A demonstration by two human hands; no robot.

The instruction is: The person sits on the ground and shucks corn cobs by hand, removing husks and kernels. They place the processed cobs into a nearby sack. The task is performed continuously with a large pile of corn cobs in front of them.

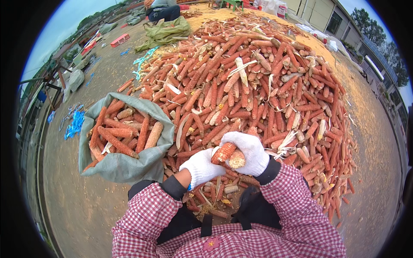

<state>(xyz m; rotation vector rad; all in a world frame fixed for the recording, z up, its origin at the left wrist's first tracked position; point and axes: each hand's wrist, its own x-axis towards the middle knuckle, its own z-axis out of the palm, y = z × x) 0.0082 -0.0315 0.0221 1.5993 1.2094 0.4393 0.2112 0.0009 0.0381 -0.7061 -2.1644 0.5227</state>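
Note:
My right hand (248, 153), in a white knitted glove, is closed around corn cobs; a red one (225, 152) and a pale-ended one (237, 159) stick out side by side. Against the red cob's near end rests my left hand (202, 167), gloved alike; its fingers are partly hidden, so its grip is unclear. Both hands are close together over the near edge of a big heap of shelled red corn cobs (226, 106). Dry husks lie among them. Left of the hands stands a grey-green woven sack (125, 171), its mouth wide, filled with cobs.
Blue plastic twine (75, 124) lies on the concrete left of the sack. Farther back are a green sack (169, 30), a red crate (119, 40) and a seated person (164, 11). Loose yellow kernels (364, 93) spread behind and right of the heap. Buildings border the right.

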